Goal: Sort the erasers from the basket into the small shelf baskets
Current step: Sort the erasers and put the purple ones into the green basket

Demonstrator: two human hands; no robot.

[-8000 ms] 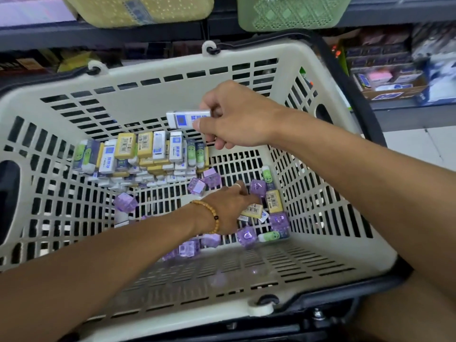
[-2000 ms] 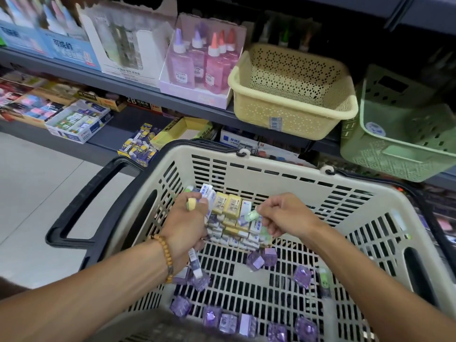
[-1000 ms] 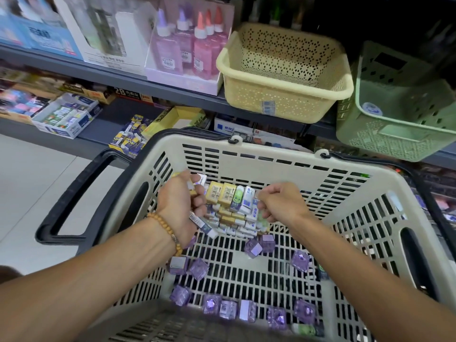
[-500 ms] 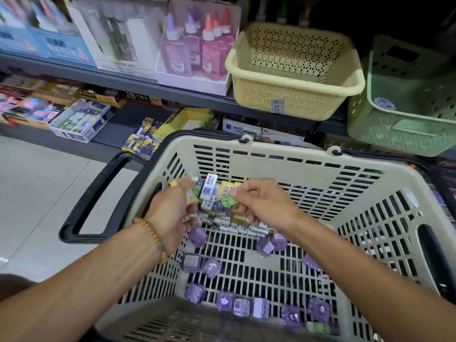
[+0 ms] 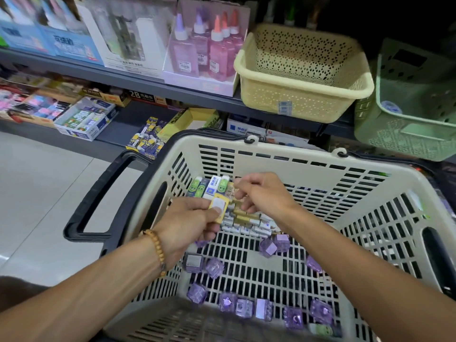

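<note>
A beige shopping basket with black handles fills the lower view. Against its far wall lies a pile of wrapped erasers, yellow, white-blue and green. Purple cube erasers are scattered over its floor. My left hand pinches a yellow-and-white eraser and holds it above the pile. My right hand reaches into the pile with curled fingers; what they hold is hidden. On the shelf above stand a cream small basket and a green small basket, both looking empty.
Pink and purple glue bottles in a display box stand left of the cream basket. Boxes of stationery fill the lower shelf on the left. Tiled floor lies left of the shopping basket.
My left hand dropped lower and now shows one yellow-and-white eraser at its fingertips. My right hand stayed over the pile. The view shifted slightly.
</note>
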